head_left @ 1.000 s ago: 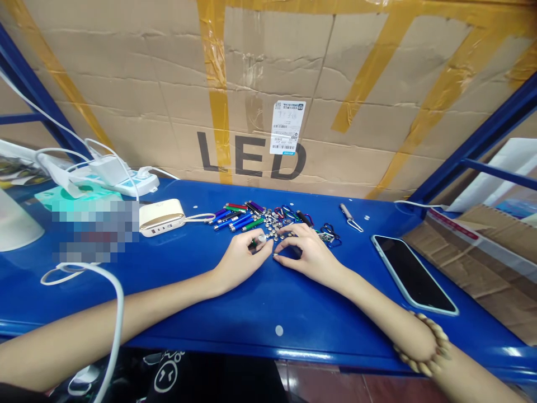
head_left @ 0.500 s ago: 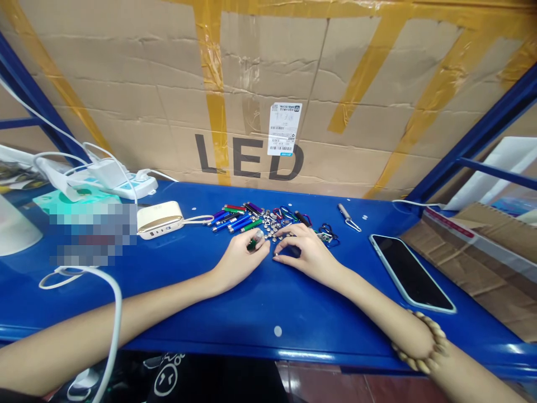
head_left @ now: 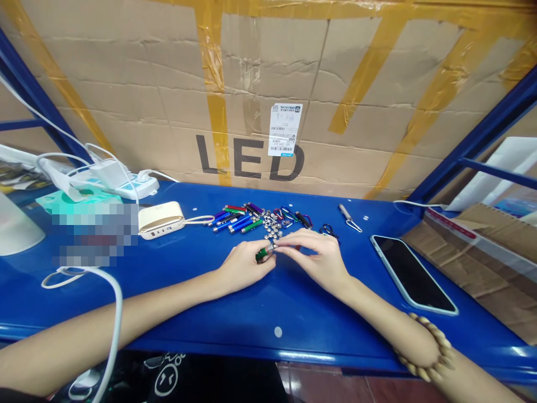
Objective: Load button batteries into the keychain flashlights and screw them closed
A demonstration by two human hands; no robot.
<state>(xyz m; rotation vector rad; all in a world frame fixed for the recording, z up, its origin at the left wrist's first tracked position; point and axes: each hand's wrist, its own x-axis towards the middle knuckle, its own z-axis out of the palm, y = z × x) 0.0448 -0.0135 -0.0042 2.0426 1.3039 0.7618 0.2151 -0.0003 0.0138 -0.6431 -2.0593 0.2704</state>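
- The fingers [head_left: 255,252] of the left hand [head_left: 244,268] are curling around a small green metal cylinder [head_left: 263,253], and the fingertips [head_left: 283,244] of the right hand [head_left: 319,260] are pinching its silver end, just above the table.
- A slipping pinch could drop the cylinder, and a knock from the knuckles could scatter the heap just beyond it.
- A brown cardboard carton [head_left: 251,101] printed "LED" is standing behind the table.
- A blue steel table [head_left: 277,302] is carrying a black smartphone [head_left: 413,274], lying well to the right, and a cream-and-gold power bank [head_left: 161,219], lying to the left.
- Multicoloured metal cylinders [head_left: 237,218] are lying just beyond the hands.
- Small round silver discs [head_left: 271,228] are crowding the space just behind the fingers, beside a cluster of coloured carabiners [head_left: 287,219].
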